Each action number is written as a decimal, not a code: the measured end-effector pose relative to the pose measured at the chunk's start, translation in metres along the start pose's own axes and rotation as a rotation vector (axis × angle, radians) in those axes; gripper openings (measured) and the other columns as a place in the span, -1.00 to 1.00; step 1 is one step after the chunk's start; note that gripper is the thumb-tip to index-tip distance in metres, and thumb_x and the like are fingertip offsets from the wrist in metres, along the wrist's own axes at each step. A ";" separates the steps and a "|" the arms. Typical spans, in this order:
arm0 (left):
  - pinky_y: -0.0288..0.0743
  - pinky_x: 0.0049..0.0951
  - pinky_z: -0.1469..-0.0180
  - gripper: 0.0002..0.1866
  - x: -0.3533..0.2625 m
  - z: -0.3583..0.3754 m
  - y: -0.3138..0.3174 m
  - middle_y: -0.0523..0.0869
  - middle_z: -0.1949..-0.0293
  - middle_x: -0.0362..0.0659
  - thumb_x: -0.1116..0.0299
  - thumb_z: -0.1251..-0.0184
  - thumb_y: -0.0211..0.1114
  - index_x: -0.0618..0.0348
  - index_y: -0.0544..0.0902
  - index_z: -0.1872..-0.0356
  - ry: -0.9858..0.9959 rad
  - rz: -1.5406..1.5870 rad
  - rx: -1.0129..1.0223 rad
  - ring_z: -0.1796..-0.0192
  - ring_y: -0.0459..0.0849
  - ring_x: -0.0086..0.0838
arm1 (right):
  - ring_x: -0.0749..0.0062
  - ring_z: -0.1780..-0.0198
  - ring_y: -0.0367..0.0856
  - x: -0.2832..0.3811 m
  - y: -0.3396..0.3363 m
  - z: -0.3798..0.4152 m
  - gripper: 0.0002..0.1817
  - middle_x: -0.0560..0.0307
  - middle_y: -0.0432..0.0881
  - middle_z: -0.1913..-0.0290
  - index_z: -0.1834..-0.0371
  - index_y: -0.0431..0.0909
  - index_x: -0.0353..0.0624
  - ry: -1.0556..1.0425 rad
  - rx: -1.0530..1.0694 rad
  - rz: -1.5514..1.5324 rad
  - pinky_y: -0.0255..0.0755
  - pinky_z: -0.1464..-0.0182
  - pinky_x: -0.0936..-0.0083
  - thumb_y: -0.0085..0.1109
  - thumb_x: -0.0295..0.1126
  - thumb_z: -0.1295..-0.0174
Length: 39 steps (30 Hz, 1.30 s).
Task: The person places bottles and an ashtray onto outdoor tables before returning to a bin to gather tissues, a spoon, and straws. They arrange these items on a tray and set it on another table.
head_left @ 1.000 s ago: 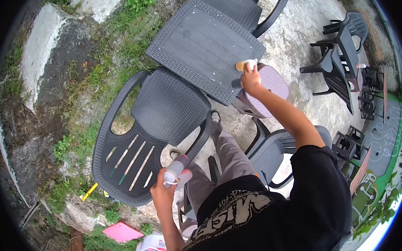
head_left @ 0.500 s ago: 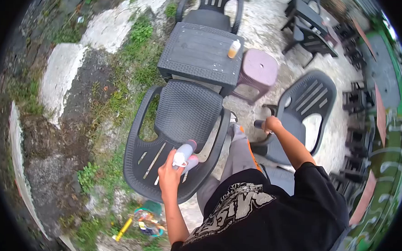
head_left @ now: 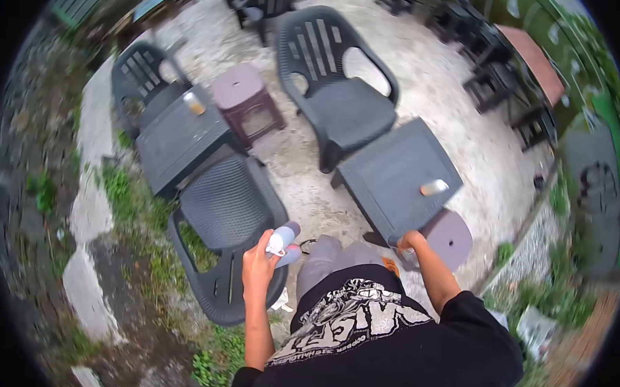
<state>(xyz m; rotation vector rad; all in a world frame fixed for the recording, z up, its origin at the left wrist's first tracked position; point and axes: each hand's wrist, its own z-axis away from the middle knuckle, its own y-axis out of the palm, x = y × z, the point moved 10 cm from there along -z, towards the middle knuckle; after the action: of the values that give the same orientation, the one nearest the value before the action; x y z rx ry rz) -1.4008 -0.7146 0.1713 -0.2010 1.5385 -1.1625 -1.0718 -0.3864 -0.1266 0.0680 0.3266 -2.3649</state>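
My left hand (head_left: pixel 255 268) is closed around two pale bottles above a dark plastic armchair (head_left: pixel 223 203). The upper bottle (head_left: pixel 284 235) is greyish white with a white top and a darker end; the lower bottle (head_left: pixel 291 255) looks pinkish grey. My right hand (head_left: pixel 411 241) is closed on a dark grey, bottle-like cylinder (head_left: pixel 395 243), partly hidden by the fingers and blurred. It is over the near edge of a dark table (head_left: pixel 401 173), beside a mauve stool (head_left: pixel 449 240). A small bottle with orange-brown contents (head_left: pixel 435 188) is on that table.
Another dark table (head_left: pixel 184 136) at left carries a similar bottle (head_left: pixel 193 103). A second mauve stool (head_left: pixel 240 87) and an armchair (head_left: pixel 335 91) stand between the tables. Dark stools (head_left: pixel 494 84) line the far right. Grass and broken concrete border the left side.
My view has swung to the right, bringing the right-hand table, its bottle and stool into view. My right hand now appears over that table's edge. Both hands keep their grip.
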 end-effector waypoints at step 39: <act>0.52 -0.07 0.24 -0.42 -0.612 0.211 0.660 0.67 0.36 0.11 0.39 0.10 0.48 -0.03 0.53 -0.07 0.843 -0.166 0.631 0.25 0.65 0.03 | 0.17 0.26 0.71 -0.712 0.400 0.011 -0.41 -0.22 0.68 0.26 0.34 0.66 -0.33 0.352 -0.371 -1.446 0.57 0.21 0.39 0.35 -0.01 0.34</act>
<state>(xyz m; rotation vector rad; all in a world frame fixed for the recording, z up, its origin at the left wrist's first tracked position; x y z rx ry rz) -0.7202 -0.0920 0.1085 0.6770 1.7657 -1.9498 -0.2790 -0.1903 -0.1004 0.0853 1.3303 -3.6263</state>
